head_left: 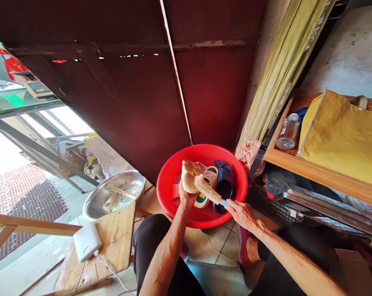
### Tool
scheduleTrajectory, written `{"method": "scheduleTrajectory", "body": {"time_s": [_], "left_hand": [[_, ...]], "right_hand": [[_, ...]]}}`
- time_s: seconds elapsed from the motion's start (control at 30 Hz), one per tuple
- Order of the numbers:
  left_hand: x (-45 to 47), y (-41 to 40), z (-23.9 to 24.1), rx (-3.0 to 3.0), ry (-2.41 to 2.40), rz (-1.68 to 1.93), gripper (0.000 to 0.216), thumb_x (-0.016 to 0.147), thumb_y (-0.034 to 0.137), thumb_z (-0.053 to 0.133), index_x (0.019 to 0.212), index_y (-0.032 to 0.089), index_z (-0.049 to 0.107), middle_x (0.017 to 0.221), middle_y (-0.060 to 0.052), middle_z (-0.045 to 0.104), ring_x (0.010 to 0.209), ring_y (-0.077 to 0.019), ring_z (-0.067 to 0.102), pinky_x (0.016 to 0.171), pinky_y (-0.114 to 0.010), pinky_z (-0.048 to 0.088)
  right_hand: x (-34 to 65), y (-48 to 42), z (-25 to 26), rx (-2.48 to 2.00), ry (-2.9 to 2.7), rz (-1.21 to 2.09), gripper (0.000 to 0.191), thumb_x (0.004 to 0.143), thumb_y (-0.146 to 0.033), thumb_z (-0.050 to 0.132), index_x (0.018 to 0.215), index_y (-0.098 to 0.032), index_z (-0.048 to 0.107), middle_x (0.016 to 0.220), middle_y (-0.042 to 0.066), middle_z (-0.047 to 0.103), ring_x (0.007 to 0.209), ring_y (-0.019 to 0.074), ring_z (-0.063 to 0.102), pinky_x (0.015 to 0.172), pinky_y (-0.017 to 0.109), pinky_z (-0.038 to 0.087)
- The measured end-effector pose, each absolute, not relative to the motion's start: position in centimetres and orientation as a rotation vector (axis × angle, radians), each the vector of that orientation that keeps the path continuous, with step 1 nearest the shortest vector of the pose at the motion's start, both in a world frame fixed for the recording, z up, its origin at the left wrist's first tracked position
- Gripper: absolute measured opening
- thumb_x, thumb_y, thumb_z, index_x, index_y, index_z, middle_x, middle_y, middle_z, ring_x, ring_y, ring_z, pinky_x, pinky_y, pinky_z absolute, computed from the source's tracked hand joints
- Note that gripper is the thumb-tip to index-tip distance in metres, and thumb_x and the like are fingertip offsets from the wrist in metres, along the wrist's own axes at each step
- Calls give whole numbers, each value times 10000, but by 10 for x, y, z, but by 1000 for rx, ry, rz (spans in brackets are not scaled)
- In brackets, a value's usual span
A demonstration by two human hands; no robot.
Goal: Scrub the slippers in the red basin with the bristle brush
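You've got a cream slipper [189, 176] clamped in your left hand [187, 198], fingers wrapped round it, right above a red plastic basin [170, 197]. Your right hand [240, 213] is closed tight on a blue-handled scrub brush [208, 190], its head up against the slipper. A navy slipper [224, 187] sits in the basin, and a steel basin [113, 195] is off to your left.

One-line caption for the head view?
Left hand holds a beige slipper over a red plastic basin; right hand presses a blue-handled brush to it.
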State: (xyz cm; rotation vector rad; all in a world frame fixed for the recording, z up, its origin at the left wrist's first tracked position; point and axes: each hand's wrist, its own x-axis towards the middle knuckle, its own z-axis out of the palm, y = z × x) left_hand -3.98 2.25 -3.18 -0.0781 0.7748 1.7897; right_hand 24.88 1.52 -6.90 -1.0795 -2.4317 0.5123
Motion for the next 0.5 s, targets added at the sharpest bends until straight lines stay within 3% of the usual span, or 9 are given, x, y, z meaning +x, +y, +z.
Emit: {"method": "scheduleTrajectory", "body": {"time_s": [0.27,0.4,0.5], "left_hand": [[-39,19,-38,-45,818,1719,340,1047,442,481,1110,210,721,975,-73,783,1009,-252,731,954,-369,597],[-35,12,-31,-27,855,1614,388,1084,407,424,1122,168,727,1044,-107,795,1040,-295,727,972,-442,589],[-36,8,-29,-9,926,1573,365,1083,409,429,1087,178,710,938,-79,770,971,-293,719,933,-465,593]], "right_hand": [[243,21,-61,-961,-2500,282,536,1143,-527,390,1356,-219,773,885,103,787,666,158,682,562,264,352],[231,32,-50,-980,-2549,318,498,1133,-525,436,1402,-243,747,955,101,798,737,169,703,601,259,373],[219,43,-43,-1086,-2575,360,474,1129,-521,442,1394,-270,744,996,95,806,800,189,721,624,260,378]]}}
